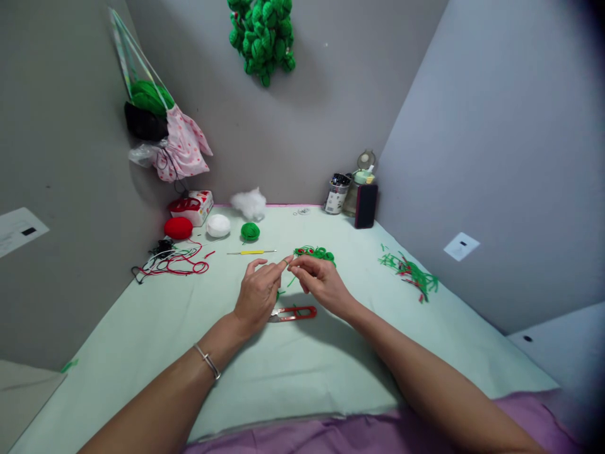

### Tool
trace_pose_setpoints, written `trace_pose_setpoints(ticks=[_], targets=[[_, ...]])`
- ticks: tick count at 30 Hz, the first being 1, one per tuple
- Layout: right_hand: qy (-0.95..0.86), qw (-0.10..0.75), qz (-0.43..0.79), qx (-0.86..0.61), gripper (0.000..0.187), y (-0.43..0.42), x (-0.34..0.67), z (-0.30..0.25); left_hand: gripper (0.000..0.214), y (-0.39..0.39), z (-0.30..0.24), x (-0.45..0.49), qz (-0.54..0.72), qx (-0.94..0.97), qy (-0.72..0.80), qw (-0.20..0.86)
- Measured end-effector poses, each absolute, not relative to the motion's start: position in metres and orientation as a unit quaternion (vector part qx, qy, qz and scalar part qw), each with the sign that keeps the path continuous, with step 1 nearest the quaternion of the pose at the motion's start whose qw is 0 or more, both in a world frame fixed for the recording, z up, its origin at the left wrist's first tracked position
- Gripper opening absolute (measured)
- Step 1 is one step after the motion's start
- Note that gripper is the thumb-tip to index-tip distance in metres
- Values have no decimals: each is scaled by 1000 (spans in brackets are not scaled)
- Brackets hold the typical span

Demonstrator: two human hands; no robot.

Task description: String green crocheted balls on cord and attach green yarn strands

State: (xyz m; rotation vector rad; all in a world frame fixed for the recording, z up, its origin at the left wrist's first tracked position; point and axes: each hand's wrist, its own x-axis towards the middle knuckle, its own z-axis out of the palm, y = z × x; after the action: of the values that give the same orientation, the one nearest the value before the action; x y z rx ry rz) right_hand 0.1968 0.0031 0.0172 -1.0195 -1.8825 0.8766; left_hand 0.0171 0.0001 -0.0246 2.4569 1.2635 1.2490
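My left hand [259, 291] is partly closed, its index finger stretched toward the right hand with a strand of green yarn [292, 279] around the tip. With thumb and fingers pinched, my right hand [322, 282] holds the yarn at that fingertip. Just beneath the hands lie orange-handled thread snips [302, 313], their blades partly hidden by my left hand. A small pile of green crocheted pieces [321, 253] with some red sits behind my right hand. Farther back on the left rests a crochet hook [251, 253] with a yellow grip.
Balls of red yarn [178, 228], white yarn [218, 226] and green yarn [250, 231] stand at the back left, near tangled red and black strands [177, 263]. White stuffing [250, 204] lies against the wall. Yarn scraps [411, 272] and a dark upright box [366, 206] are on the right.
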Motion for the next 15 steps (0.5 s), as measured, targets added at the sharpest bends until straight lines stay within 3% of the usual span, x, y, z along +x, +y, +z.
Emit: trace_pose_setpoints(ticks=[15], targets=[[-778,386,262,-422,20,9,198,6,51,0,-28,18,389,823,413,39]])
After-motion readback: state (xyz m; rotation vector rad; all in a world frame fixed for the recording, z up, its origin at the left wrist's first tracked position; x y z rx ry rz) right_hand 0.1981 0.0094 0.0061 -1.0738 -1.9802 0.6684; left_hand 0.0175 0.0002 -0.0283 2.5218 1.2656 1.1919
